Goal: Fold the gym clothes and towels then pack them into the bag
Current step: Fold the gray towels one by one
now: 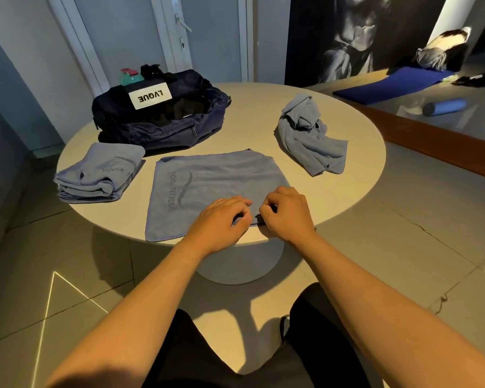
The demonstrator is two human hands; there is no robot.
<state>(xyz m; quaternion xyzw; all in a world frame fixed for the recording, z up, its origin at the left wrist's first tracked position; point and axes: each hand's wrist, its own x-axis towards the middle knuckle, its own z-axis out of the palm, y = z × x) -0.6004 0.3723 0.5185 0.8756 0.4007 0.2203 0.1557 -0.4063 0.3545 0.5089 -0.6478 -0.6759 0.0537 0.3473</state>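
Left hand point(221, 217) and right hand point(287, 215) both pinch towel point(216, 177) near edge, lower centre. Risk: uneven pull skews fold, or towel slides off table point(249, 121).

Both forearms point(140, 303) bare right up to the edge of view; left hand point(221, 219) & right hand point(287, 214) bare too. Legs in black fabric point(179, 348), plain, matte, w/ soft folds over both thighs. Shorts or trousers, can't tell. Small grey loop-ish bit point(284, 326) by the right leg, too dim to ID.
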